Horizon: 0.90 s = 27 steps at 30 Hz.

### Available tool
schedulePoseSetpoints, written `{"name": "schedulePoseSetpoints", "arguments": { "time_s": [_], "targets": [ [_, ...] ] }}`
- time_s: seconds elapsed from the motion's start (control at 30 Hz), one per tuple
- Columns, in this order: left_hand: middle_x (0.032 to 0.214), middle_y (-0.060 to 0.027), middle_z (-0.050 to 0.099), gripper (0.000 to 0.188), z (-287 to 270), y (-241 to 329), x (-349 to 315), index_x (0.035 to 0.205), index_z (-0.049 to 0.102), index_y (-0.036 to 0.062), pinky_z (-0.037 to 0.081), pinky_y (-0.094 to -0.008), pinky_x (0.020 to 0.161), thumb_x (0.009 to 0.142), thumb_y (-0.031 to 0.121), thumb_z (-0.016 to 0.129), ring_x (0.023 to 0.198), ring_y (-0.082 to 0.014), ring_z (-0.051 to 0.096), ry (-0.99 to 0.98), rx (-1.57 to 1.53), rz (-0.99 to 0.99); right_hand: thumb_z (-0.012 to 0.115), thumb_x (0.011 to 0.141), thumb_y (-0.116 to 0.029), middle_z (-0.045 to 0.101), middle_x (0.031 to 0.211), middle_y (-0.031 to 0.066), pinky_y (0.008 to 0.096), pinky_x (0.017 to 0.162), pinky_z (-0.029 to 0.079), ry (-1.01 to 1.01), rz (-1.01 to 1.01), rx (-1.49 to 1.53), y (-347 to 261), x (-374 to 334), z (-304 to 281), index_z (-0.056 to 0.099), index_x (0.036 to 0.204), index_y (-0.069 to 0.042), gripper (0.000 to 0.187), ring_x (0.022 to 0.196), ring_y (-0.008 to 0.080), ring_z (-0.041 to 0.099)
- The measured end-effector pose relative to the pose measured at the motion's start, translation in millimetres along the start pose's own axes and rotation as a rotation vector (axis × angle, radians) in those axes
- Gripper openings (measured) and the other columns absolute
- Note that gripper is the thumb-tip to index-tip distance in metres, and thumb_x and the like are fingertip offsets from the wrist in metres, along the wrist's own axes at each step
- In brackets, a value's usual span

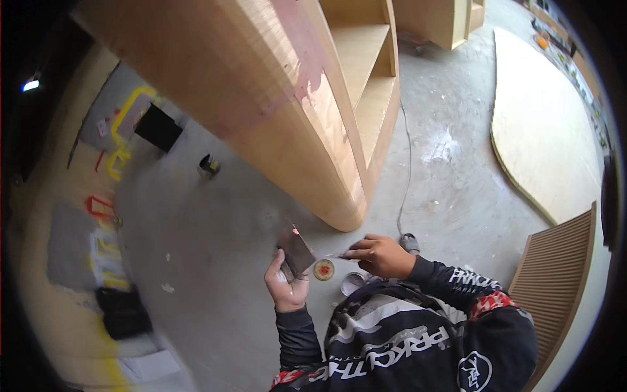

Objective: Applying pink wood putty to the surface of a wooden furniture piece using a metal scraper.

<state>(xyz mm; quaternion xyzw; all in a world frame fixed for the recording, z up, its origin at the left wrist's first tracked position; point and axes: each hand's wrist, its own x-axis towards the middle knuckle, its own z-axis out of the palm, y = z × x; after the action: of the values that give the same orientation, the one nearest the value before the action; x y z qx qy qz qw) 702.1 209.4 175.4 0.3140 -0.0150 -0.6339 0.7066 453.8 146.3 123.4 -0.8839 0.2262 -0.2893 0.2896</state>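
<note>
My left hand (287,287) is closed around a flat, dark brown rectangular plate (299,251) with a small pink smear at its upper edge. Opposite it, my right hand (385,255) pinches a thin putty knife (338,255), blurred, its tip pointing toward the plate. Just below the knife is a round yellowish disc (324,270) with a red patch. An open can (353,283) with pale contents stands on the floor near my right wrist. Ahead rises a tall wooden cabinet (261,130) with a rounded end and pink filler (317,85) spread on its side.
A cable (409,157) runs along the concrete floor on the right. Further right lie a large curved pale board (548,124) and a slatted panel (555,268). At left are a small dark can (209,164), a black square piece (159,127) and a black bundle (123,313).
</note>
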Motion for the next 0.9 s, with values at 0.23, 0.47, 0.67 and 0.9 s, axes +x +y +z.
{"name": "schedulePoseSetpoints", "arguments": {
  "time_s": [0.23,0.47,0.67,0.9],
  "targets": [
    [0.134,-0.0211,0.057,0.032,-20,-24,26,0.131,0.057,0.0052,0.045,-0.0468,0.102,0.099,0.011,0.051,0.126,-0.0362,0.055,-0.643,1.400,1.387,0.058,0.094,-0.016,0.067,0.105,0.0048,0.0327,0.084,0.053,0.185,0.715,1.995,-18,24,19,0.056,0.120,-0.004,0.028,0.089,0.0150,0.065],
    [0.129,-0.0222,0.061,0.034,-38,-8,23,0.130,0.059,0.0050,0.043,-0.0483,0.103,0.096,0.010,0.053,0.125,-0.0386,0.055,-0.467,2.153,1.194,0.059,0.091,-0.013,0.065,0.110,0.0053,0.0331,0.091,0.052,0.502,0.532,1.676,25,63,-26,0.057,0.119,-0.001,0.031,0.103,0.0149,0.064],
    [0.129,-0.0149,0.063,0.038,-87,-26,9,0.131,0.059,0.0047,0.045,-0.0398,0.101,0.094,0.003,0.051,0.123,-0.0326,0.057,-0.109,1.781,0.737,0.055,0.085,-0.012,0.059,0.072,0.0088,0.0345,0.059,0.046,0.874,0.316,0.700,66,161,-87,0.060,0.099,0.006,0.023,0.066,0.0135,0.054],
    [0.122,-0.0190,0.066,0.035,-88,-32,-14,0.130,0.058,0.0016,0.049,-0.0356,0.094,0.097,0.009,0.050,0.112,-0.0280,0.065,0.032,1.701,0.633,0.053,0.087,-0.012,0.058,0.069,0.0153,0.0360,0.059,0.045,0.735,0.401,0.335,55,193,-118,0.065,0.102,0.001,0.023,0.063,0.0164,0.055]
  ]
}}
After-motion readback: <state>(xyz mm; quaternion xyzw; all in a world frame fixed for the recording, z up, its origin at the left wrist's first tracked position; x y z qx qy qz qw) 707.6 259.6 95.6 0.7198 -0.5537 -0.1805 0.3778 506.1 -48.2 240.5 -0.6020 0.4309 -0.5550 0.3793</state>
